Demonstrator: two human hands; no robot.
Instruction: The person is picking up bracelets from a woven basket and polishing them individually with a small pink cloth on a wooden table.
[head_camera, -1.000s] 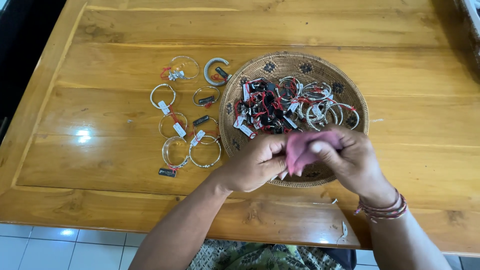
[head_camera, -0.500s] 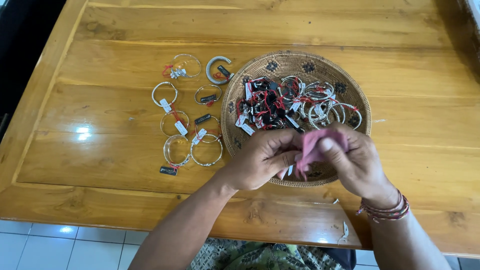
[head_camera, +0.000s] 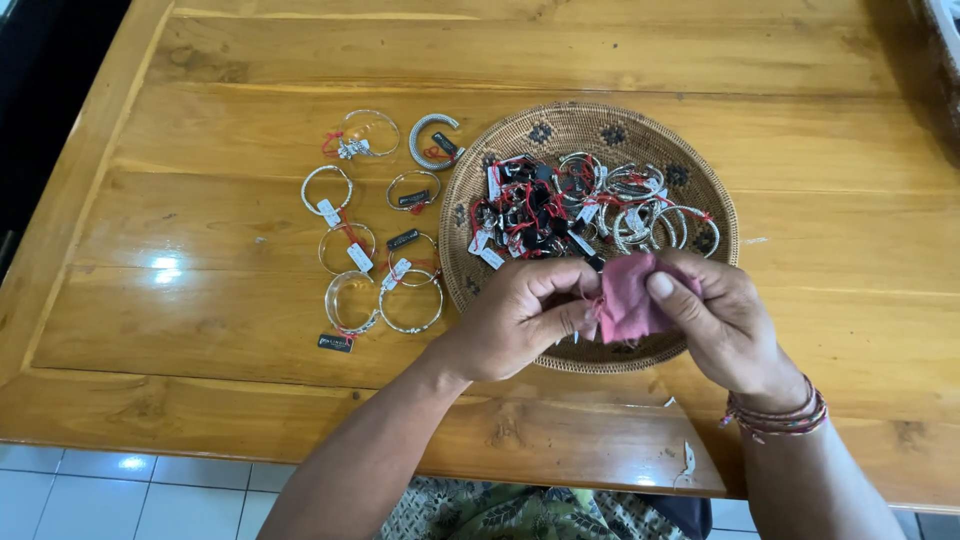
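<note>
wooden table (head_camera: 250, 300) | hands: left (head_camera: 525, 315), right (head_camera: 725, 320) pinch pink cloth (head_camera: 630, 300)

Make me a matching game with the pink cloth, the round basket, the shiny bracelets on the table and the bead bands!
Things:
1. pink cloth
2. round woven basket
3. row of silver bangles with tags
4. beaded wristbands

Places:
A. on the right wrist
B. on the wooden table, left of the basket
C. pinched between left hand and right hand
D. full of tagged bracelets

Pairs: 1-C, 2-D, 3-B, 4-A
</note>
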